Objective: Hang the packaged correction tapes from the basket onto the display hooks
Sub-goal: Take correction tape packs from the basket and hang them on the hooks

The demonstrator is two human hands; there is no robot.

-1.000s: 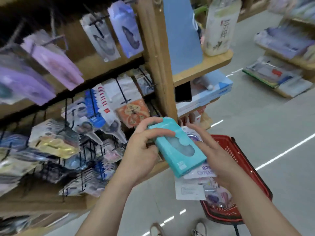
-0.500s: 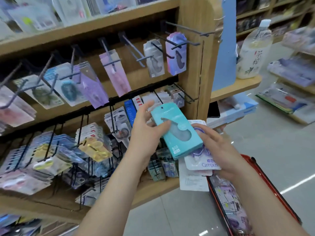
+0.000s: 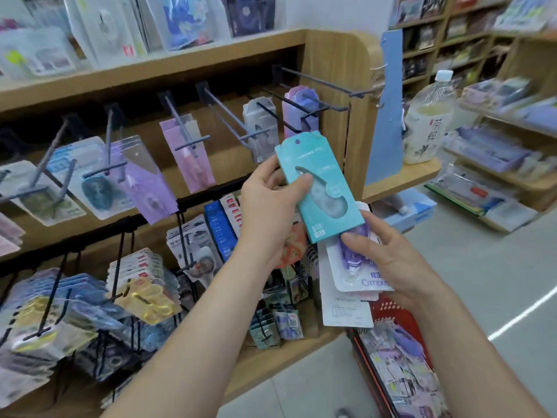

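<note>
My left hand [image 3: 268, 206] grips a teal packaged correction tape [image 3: 319, 182] by its left edge, thumb on its front, its hang hole at the top. The pack is raised close below the front ends of the dark display hooks [image 3: 316, 108] at the upper right of the wooden rack. My right hand [image 3: 388, 260] holds a stack of other packs [image 3: 349, 279], the top one white with a purple tape. The red basket [image 3: 388, 312] hangs below my right forearm with several more packs inside.
Purple, pink and grey packs [image 3: 262, 128] hang on the upper row of hooks. Lower hooks [image 3: 144, 291] are crowded with packs. A bottle [image 3: 428, 119] stands on a side shelf at the right, next to a blue sign. Grey aisle floor [image 3: 452, 297] lies to the right.
My view has tilted up toward the upper hooks. My left hand has lifted the teal pack up and away from the stack, which stays in my right hand.
</note>
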